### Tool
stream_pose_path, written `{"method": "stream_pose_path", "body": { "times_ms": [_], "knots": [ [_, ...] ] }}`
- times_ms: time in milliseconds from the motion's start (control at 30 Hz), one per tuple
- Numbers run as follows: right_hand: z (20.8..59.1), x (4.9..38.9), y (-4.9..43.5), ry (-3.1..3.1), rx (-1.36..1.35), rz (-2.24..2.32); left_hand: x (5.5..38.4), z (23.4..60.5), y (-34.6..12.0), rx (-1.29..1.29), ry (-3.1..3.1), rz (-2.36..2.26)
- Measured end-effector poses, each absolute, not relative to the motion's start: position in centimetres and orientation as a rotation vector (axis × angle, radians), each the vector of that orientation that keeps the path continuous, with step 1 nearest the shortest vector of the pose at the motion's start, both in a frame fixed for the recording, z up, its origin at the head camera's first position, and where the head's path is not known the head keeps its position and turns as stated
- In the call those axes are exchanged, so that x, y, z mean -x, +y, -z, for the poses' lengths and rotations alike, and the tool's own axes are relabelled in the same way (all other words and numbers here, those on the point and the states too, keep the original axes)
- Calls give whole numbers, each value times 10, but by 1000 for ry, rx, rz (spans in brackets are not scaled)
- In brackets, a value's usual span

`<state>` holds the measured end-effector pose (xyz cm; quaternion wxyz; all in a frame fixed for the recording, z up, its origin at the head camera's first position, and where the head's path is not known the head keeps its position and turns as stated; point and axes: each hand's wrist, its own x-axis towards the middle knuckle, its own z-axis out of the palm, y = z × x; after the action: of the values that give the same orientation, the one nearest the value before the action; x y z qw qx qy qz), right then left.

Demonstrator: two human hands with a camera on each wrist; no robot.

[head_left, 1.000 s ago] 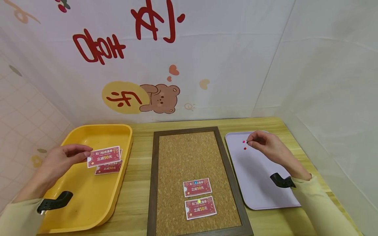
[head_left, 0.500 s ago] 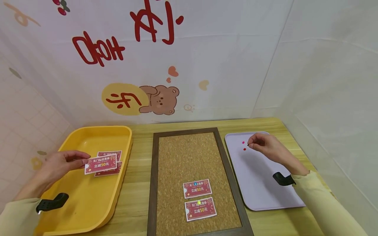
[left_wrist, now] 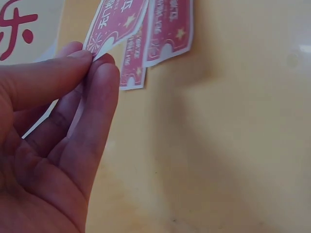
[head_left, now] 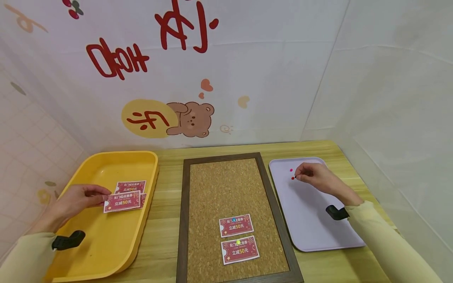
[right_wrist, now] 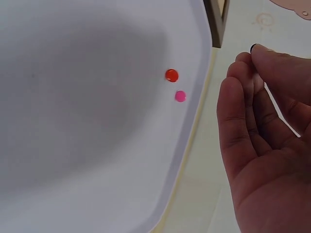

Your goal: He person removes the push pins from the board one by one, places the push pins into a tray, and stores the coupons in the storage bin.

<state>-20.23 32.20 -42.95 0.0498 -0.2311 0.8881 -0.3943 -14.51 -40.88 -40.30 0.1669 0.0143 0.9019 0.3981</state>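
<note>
My left hand (head_left: 79,202) pinches a red-and-white coupon (head_left: 122,202) by its left edge, over the yellow tray. Two similar coupons lie beneath it; one of them (head_left: 131,187) shows behind its upper edge. Over the lilac tray, my right hand (head_left: 320,179) pinches a small black thumbtack (right_wrist: 253,47) between thumb and fingertips, most of it hidden. Close by on that tray lie a red thumbtack (right_wrist: 171,75) and a pink thumbtack (right_wrist: 180,96). On the corkboard, an upper coupon (head_left: 240,228) has a blue tack and a lower coupon (head_left: 240,253) a yellow one.
The brown-framed corkboard (head_left: 226,184) lies mid-table, between the yellow tray (head_left: 106,243) on the left and the lilac tray (head_left: 318,232) on the right. A printed curtain (head_left: 269,70) hangs behind the wooden table (head_left: 166,220).
The left hand has lowered the coupon toward the near side, uncovering more of the coupon behind it. My right hand has shifted slightly nearer, still pinching the black thumbtack.
</note>
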Motion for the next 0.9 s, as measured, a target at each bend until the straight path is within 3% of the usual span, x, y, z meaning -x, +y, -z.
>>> {"method": "stream_pose_path", "body": {
  "times_ms": [900],
  "knots": [
    [455, 209, 332, 2699, 678, 1017, 154, 429, -406, 62, 2543, -1085]
  ]
}}
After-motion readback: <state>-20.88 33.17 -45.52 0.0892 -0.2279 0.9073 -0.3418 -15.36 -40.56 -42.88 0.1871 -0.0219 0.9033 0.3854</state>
